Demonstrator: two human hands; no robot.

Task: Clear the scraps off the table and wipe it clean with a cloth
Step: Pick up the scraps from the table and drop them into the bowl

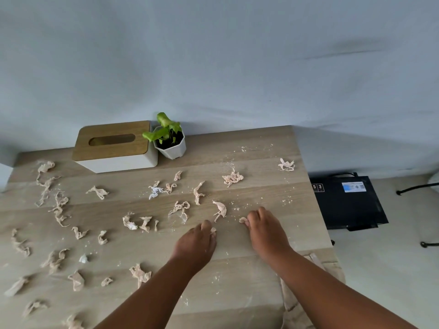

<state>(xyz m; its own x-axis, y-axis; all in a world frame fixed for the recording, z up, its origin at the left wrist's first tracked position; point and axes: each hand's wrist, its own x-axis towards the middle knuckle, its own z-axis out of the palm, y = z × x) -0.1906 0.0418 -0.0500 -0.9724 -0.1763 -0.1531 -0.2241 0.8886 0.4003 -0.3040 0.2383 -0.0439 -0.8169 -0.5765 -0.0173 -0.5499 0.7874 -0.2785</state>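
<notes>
Both hands' grip [244,220] on scraps [219,210], table [261,176].

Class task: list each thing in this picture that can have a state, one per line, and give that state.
Left hand: pinching a small scrap.
Right hand: pinching a small scrap.
Scraps: scattered over the table.
Table: dusted with crumbs, not wiped.
Tissue box: lid on, no tissue showing.
Potted plant: upright.

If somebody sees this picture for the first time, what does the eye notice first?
Twisted pinkish scraps lie all over the wooden table. Near its front right, the left hand and the right hand each pinch a small scrap. At the back stand a tissue box and a small plant.
</notes>
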